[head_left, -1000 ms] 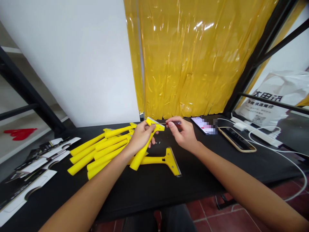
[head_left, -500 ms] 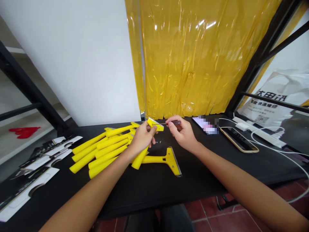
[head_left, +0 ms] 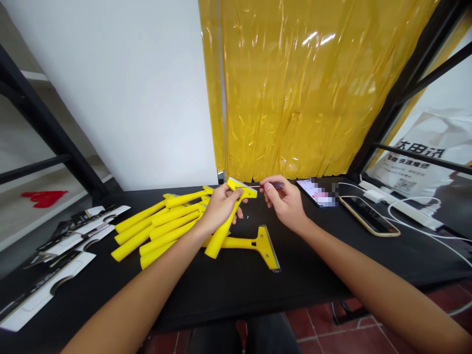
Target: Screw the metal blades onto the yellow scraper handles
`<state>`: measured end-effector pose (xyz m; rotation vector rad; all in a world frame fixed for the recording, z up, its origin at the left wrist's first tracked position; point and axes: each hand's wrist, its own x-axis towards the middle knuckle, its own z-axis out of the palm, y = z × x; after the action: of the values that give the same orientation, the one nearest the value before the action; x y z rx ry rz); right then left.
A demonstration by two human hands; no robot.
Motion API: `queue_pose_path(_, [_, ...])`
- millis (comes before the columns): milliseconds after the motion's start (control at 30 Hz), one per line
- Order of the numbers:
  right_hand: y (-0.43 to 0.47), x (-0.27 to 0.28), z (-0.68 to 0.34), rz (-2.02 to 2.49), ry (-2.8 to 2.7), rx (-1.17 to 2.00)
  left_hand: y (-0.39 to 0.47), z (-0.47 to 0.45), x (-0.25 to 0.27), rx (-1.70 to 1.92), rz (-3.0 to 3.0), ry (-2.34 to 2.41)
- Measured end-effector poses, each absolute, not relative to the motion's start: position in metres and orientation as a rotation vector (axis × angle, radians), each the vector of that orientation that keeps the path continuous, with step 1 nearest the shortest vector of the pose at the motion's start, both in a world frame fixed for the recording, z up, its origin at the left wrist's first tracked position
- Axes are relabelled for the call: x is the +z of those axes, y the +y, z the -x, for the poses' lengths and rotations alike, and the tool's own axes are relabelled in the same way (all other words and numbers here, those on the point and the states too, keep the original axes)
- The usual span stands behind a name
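My left hand (head_left: 220,206) is closed around the neck of a yellow scraper (head_left: 220,240), its bladed head tilted up and its handle pointing down toward me. Between the fingers of my right hand (head_left: 283,200) is a screwdriver (head_left: 277,185) with a dark reddish handle. Its thin shaft points left at the scraper head; whether the tip touches a screw is too small to tell. Another yellow scraper (head_left: 266,248) lies below, blade to the right. Left of my left hand, several more yellow scrapers (head_left: 147,231) lie in a pile, partly hidden by my forearm. Tiny screws (head_left: 248,217) rest on the table.
White and black cardboard sleeves (head_left: 55,280) are stacked on the black table (head_left: 317,275) at left. At right lie a lit phone (head_left: 313,192), a cased phone (head_left: 368,216), a power strip (head_left: 416,209) and white cables. A yellow plastic curtain (head_left: 302,98) hangs behind.
The whole view has shifted slightly, with things appearing a little further right. The screwdriver shaft has drawn back a little from across the scraper head. Both hands keep their holds.
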<state>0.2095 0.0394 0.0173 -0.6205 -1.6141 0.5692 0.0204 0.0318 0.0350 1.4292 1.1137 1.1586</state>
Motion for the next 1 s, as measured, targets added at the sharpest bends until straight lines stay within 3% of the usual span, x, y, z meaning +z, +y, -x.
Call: queue_pose_path(1000, [0.035, 0.012, -0.205, 0.643, -1.654, 0.509, 0.037, -0.018, 0.026, 1.294, -1.526, 1.121])
